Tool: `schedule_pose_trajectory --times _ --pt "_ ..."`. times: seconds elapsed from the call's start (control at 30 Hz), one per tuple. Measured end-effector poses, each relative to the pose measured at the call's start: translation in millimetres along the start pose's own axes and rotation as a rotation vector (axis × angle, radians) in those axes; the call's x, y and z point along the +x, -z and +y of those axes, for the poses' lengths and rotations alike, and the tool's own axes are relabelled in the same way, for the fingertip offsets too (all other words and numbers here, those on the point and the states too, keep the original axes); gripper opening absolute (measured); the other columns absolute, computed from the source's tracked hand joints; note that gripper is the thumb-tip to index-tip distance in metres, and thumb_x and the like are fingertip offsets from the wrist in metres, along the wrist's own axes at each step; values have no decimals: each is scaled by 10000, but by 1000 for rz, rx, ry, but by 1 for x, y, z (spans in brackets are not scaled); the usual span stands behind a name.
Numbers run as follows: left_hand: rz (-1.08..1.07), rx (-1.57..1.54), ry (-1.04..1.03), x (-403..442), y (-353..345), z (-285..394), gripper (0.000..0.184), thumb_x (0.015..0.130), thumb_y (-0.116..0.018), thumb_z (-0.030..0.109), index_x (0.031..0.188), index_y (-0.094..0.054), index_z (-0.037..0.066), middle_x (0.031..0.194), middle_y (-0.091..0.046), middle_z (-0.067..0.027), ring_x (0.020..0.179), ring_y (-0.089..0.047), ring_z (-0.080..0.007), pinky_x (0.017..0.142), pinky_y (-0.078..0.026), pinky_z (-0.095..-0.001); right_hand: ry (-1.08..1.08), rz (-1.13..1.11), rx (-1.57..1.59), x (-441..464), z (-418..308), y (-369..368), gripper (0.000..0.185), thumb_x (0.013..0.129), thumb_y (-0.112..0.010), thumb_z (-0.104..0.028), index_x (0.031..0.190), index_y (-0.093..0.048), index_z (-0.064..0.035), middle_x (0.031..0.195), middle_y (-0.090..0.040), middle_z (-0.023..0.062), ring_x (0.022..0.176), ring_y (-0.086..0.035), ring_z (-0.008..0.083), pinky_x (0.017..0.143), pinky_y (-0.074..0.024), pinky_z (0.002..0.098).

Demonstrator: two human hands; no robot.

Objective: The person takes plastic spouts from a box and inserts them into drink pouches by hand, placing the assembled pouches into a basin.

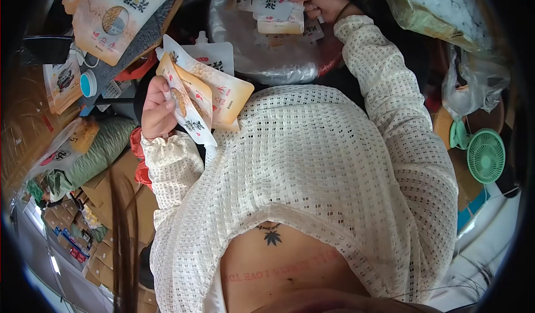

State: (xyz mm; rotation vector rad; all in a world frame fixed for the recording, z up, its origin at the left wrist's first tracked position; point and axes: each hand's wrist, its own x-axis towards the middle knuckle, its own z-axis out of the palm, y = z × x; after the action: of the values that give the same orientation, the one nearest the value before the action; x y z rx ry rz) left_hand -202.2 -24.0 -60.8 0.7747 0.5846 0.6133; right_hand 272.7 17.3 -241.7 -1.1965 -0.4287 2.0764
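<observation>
Several printed spout pouches point(192, 93) are fanned out in my left hand point(159, 108), whose fingers and thumb pinch them at the edge. Some of these pouches lean against my lap. At the top, my right hand point(322, 5) has its fingertips closed on the edge of a white and orange pouch point(278, 8). That pouch lies over others on a clear plastic bag point(245, 54), which sits in a red container point(332, 57) in front of me.
More pouches point(114, 18) lie on a grey cloth surface at the upper left, with a blue-lidded round item point(88, 83) below. A green fan point(486, 156) and hanging plastic bag point(473, 87) are at right. Cardboard boxes point(106, 193) stand lower left.
</observation>
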Motion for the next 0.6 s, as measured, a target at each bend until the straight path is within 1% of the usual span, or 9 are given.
schedule_pose_trajectory --times 0.1,0.2,0.3,0.4,0.43,0.53,0.57,0.6 --pt "2 5 5 -1 3 -1 301 910 -641 15 1116 -441 105 1316 -576 -146 1256 -584 -294 1049 -515 -435 68 -58 -96 -8 -4 -1 220 896 -759 -158 1046 -707 -7 775 -627 -35 593 -495 21 473 -349 183" --pt "8 5 9 -1 0 -1 300 909 -639 14 1116 -441 105 1310 -579 -151 1253 -587 -296 1046 -516 -436 162 64 -261 -51 -19 -48 183 861 -748 -124 998 -697 -14 783 -681 39 640 -600 164 580 -466 316" --pt "3 9 17 -2 3 -1 291 913 -628 15 1117 -441 103 1308 -576 -152 1243 -591 -290 1044 -516 -434 572 -3 -292 -49 -7 -60 221 909 -742 -156 1040 -692 15 867 -700 -19 680 -582 112 602 -475 318" --pt "17 68 0 -2 4 -2 284 918 -618 20 1125 -438 99 1316 -572 -149 1244 -591 -287 1044 -517 -433 599 229 -669 -65 1 -55 363 892 -758 -164 1209 -692 -2 999 -742 46 841 -682 109 718 -547 240" --pt "59 104 20 -2 0 -1 284 919 -599 -8 1141 -450 89 1272 -575 -118 1184 -606 -250 1019 -510 -392 494 198 -809 -78 -6 -55 457 893 -752 -154 1321 -649 -34 1182 -738 96 1051 -698 172 942 -544 311" --pt "113 319 -8 15 -17 -7 287 917 -582 -49 1152 -475 76 1212 -570 -86 1135 -596 -206 991 -487 -351 607 220 -827 -102 7 -54 432 848 -774 -211 1226 -696 -16 1038 -769 139 880 -749 221 812 -583 332" --pt "154 363 8 25 -30 -11 285 919 -581 -69 1165 -514 58 1161 -563 -60 1106 -567 -170 977 -456 -317 579 301 -941 -112 9 -54 368 859 -769 -194 1178 -716 -20 1009 -768 134 884 -743 198 789 -582 330" --pt "206 486 -46 40 -40 -19 266 881 -647 -67 1123 -608 34 1193 -583 -38 1097 -572 -145 971 -458 -282 621 321 -936 -126 10 -61 346 865 -764 -182 1168 -720 -20 1008 -767 134 883 -743 196 783 -581 329"
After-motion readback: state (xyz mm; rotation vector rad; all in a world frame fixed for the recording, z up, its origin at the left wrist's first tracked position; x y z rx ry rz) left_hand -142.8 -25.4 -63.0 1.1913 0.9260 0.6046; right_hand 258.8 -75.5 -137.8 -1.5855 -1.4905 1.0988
